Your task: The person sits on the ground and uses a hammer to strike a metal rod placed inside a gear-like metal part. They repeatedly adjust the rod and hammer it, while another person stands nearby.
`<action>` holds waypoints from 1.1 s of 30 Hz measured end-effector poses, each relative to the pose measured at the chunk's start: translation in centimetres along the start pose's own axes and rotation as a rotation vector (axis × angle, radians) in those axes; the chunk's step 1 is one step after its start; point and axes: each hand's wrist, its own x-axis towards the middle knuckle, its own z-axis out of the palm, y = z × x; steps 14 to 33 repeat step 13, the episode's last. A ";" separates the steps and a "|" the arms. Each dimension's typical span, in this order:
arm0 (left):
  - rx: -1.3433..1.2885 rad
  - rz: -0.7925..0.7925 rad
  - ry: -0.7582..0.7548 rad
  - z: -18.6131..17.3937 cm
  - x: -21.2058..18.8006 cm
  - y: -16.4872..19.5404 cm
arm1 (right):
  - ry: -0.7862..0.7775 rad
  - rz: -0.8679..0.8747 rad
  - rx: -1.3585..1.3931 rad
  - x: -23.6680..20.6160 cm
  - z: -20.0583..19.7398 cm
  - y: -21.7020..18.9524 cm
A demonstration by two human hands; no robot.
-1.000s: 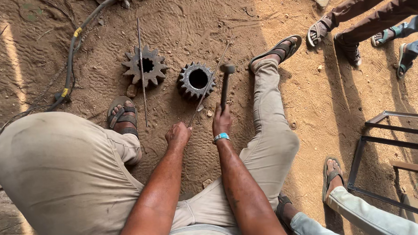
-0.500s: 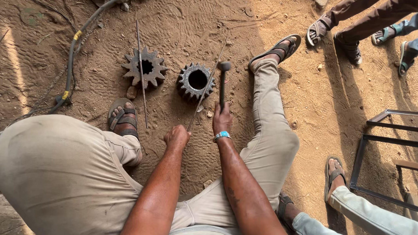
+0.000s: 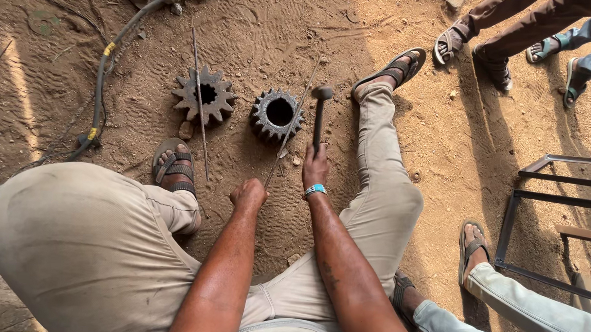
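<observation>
Fingers of the right hand [image 3: 315,167] are clamped on a hammer [image 3: 319,118], handle running straight away, head far, beside a toothed gear [image 3: 277,114]. Left hand [image 3: 248,194] fingers close around a thin rod [image 3: 294,120] slanting up-right across the dirt floor [image 3: 440,158].

Seated on sandy ground, legs spread. Right hand [image 3: 315,168] closed around the handle of a hammer [image 3: 319,114], head resting on the dirt just beside a dark toothed gear [image 3: 278,113]. Left hand [image 3: 248,194] fisted on the near end of a thin metal rod [image 3: 294,120] slanting past that gear. Second gear [image 3: 205,95] further left, crossed by another thin rod [image 3: 200,104]. Metal frame [image 3: 529,213] at right.
</observation>
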 end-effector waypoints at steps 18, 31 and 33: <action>0.038 -0.018 -0.041 -1.2 0.9 -2.4 | 0.139 -0.166 -0.017 0.8 0.1 -0.2; 0.038 -0.018 -0.041 -1.2 0.9 -2.4 | 0.139 -0.166 -0.017 0.8 0.1 -0.2; 0.038 -0.018 -0.041 -1.2 0.9 -2.4 | 0.139 -0.166 -0.017 0.8 0.1 -0.2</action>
